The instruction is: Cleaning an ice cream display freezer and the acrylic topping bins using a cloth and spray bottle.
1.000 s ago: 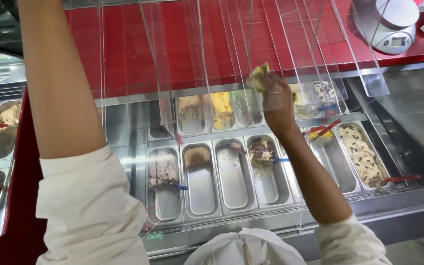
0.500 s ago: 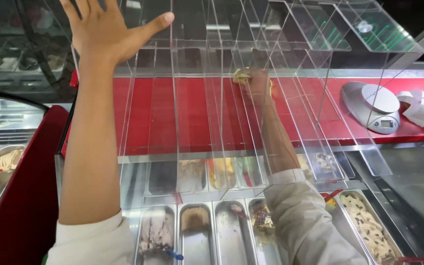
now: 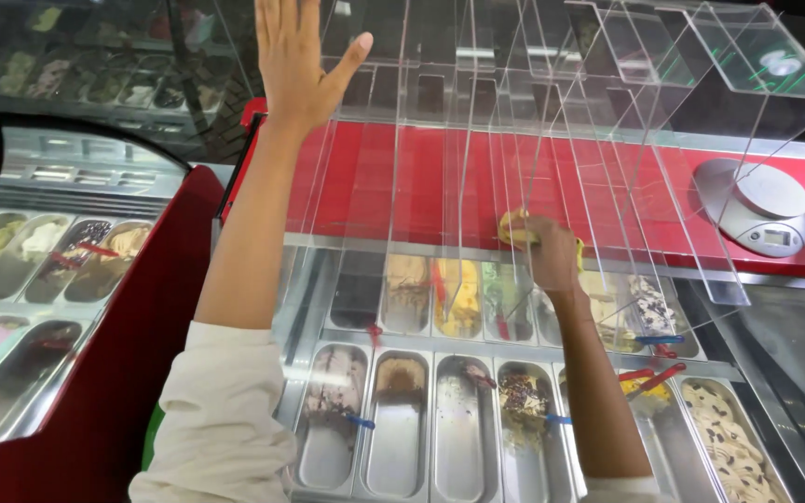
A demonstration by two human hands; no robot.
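Reaching up, the left hand (image 3: pixel 298 58) is spread flat, fingers straight and thumb out, its palm pressed against a raised clear acrylic lid (image 3: pixel 393 112) of the display case. The right hand (image 3: pixel 550 253) is closed around a yellow cloth (image 3: pixel 514 227), which it presses against the lower edge of another clear panel, just above the steel rim of the case. Both arms wear rolled cream sleeves (image 3: pixel 221 419). Below the hands lie two rows of long steel tubs (image 3: pixel 398 424) holding ice cream in brown, yellow, green and speckled white, several with small red or blue spatulas stuck in them. Behind the lids runs a red counter (image 3: pixel 440 182), with a round grey kitchen scale (image 3: pixel 764 207) at its right end. To the left stands a second red-edged case (image 3: pixel 95 373) with more tubs under glass.
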